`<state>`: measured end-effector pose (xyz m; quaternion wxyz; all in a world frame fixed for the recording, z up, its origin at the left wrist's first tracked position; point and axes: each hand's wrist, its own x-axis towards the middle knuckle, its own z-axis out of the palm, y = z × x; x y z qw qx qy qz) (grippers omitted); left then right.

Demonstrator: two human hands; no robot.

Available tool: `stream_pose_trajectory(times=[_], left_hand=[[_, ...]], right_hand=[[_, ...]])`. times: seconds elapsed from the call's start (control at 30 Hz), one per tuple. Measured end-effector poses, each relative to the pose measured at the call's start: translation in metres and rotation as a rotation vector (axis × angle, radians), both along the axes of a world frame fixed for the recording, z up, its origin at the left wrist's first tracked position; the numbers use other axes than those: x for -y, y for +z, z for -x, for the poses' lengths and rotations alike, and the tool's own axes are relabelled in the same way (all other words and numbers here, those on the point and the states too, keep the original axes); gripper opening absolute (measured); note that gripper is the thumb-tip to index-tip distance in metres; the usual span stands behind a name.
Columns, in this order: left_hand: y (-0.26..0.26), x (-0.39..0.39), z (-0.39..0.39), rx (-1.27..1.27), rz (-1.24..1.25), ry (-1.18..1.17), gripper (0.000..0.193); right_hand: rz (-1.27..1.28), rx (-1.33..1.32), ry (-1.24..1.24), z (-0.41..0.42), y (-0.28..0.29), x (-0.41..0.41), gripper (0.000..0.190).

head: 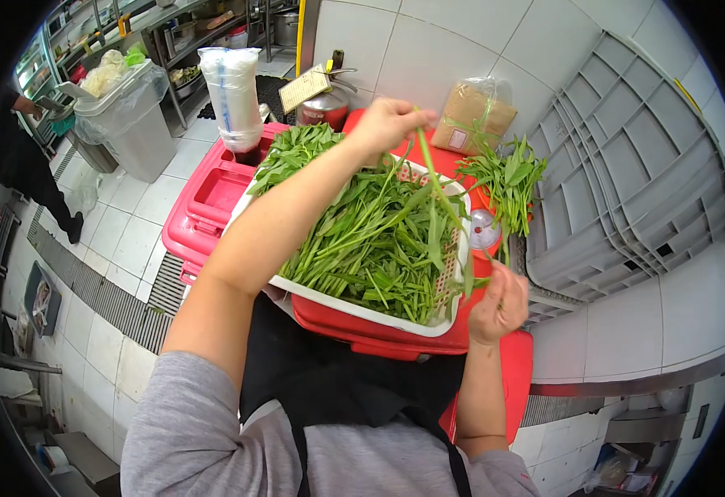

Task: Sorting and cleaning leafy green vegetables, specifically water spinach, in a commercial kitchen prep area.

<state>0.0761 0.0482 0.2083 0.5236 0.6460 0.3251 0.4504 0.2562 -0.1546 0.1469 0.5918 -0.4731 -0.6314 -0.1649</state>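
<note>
A white plastic basket [372,315] heaped with leafy green stems [362,242], which look like water spinach, stands in front of me. Above its far rim, my left hand [392,124] pinches the upper end of one long green stem [435,171]. That stem slants down to the right. My right hand [499,304], near the basket's right corner, has its fingers closed on the lower leafy part; motion blur hides the exact grip. Just beyond that hand a bunch of greens [511,186] lies by an orange container and a round clear lid [483,230].
The basket rests on a red cooler box [375,335]. Left of it is a pink lid [213,192] with a roll of plastic bags [231,93]. Grey crates [623,161] lean at the right wall. A wrapped brown package [474,118] stands behind. A person [21,155] stands far left near a bin [129,118].
</note>
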Motion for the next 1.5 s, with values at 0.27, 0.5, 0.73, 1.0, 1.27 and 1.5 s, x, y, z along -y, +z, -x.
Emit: stream_pose_trajectory(times=[0.27,0.5,0.73,1.0,1.27,1.5], left_hand=[[-0.002,0.049,-0.024,-0.374,-0.305,-0.205,0.029],[-0.019,0.061,-0.026,-0.127,-0.075,-0.155,0.026],[-0.094,0.081,-0.026,-0.222,-0.166,0.093,0.025],[-0.099,0.132,0.024,-0.742,-0.453,0.333,0.026],[-0.087,0.109,0.063,-0.391,-0.164,0.28,0.018],[-0.074,0.114,0.035,0.018,0.122,0.011,0.019]], right_hand=[[0.822,-0.439,0.407,-0.021,0.026,-0.053,0.018],[0.635,-0.318,0.523,0.015,0.008,-0.051,0.013],[0.092,-0.066,0.172,0.017,0.001,-0.027,0.014],[0.305,-0.153,0.275,0.002,-0.005,-0.052,0.023],[0.525,-0.413,0.423,0.016,0.022,-0.047,0.01],[0.358,0.166,0.282,0.04,0.044,-0.059,0.024]])
